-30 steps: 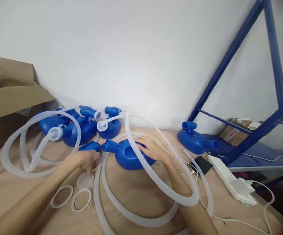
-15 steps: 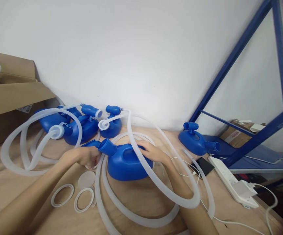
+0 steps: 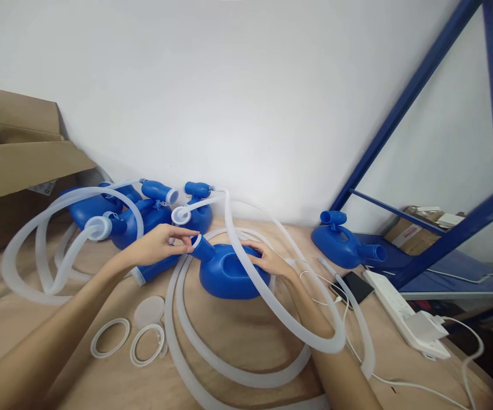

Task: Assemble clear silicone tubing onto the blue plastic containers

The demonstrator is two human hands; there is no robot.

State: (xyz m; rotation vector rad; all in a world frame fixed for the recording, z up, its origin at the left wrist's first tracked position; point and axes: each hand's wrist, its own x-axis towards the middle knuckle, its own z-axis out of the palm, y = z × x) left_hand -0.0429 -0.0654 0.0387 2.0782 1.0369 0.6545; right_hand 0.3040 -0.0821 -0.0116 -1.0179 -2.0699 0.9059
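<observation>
Now the left hand (image 3: pixel 172 242) pinches a ring (image 3: pixel 196 241) at the bottle (image 3: pixel 231 280) mouth; the half-curled right hand (image 3: pixel 267 259) holds its body; the hose (image 3: pixel 272 310) alongside, snagging, could tip it.

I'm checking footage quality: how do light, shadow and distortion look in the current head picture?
Head view: the wall is brightest around its middle; soft shadow lies on the table below the blue bottle at the right hand; the left forearm looks stretched; the top right corner is dark.
</observation>
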